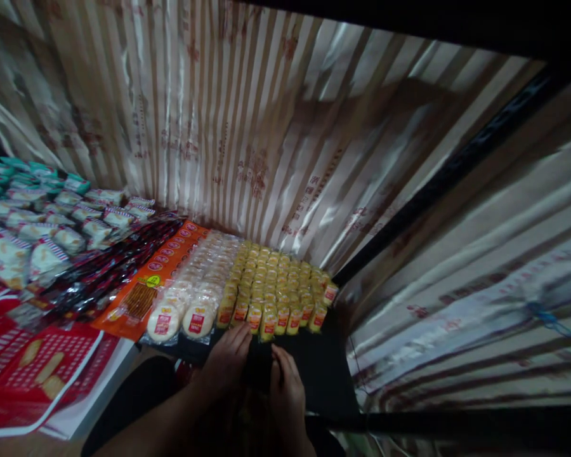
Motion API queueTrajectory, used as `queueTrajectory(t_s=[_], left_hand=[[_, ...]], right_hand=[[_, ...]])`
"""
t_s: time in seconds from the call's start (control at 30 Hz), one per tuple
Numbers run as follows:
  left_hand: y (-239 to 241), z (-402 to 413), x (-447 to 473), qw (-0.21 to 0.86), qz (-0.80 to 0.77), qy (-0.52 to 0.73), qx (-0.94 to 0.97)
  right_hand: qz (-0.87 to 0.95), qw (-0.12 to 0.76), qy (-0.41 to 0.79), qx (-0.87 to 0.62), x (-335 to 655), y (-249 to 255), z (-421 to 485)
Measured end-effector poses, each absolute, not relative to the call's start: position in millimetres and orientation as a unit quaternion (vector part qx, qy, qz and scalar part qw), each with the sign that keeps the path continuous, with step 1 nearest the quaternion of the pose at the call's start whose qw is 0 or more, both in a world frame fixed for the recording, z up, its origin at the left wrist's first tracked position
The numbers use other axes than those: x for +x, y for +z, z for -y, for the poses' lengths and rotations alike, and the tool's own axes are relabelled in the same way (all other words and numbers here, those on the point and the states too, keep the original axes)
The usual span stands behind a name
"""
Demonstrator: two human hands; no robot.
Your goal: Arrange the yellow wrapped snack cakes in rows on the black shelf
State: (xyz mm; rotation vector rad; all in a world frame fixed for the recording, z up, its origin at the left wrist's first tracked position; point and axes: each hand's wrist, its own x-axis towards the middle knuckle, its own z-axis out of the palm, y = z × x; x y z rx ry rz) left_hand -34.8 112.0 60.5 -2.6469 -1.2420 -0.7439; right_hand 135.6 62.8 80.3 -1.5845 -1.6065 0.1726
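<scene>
The fingers [242, 335] of the left hand [226, 362] were laid out loosely, nothing gripped, tips just beside the front row of yellow packets [276, 292]. Those of the right hand [285, 387] were curled on the black surface [326, 368]; whether anything was held could not be told. Round white cakes [195, 298] were ranged beside the packets.

Small packets [278, 285] lie right of round cakes [197, 295]; left hand [226, 362] and right hand [288, 393] just before them
</scene>
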Motion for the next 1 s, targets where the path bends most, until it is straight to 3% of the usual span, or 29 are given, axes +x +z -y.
queueTrajectory(t_s=[0.3,0.47,0.63,1.0], left_hand=[[55.2,-113.9,-11.0,0.12,0.424,-0.311,-0.842],[58.4,-114.1,-6.2,0.13,0.442,-0.301,-0.835],[53.3,-115.8,5.7,0.107,0.472,-0.303,-0.821],[50.7,-109.7,11.0,0.106,0.497,-0.298,-0.808]], right_hand=[[0.692,0.39,0.033,-0.607,125.8,102.1,-91.4],[0.72,0.295,-0.023,-0.627,112.2,140.7,-139.8],[0.746,0.185,-0.002,-0.64,102.4,159.5,-171.3],[0.772,0.071,0.053,-0.629,109.5,169.3,-205.4]])
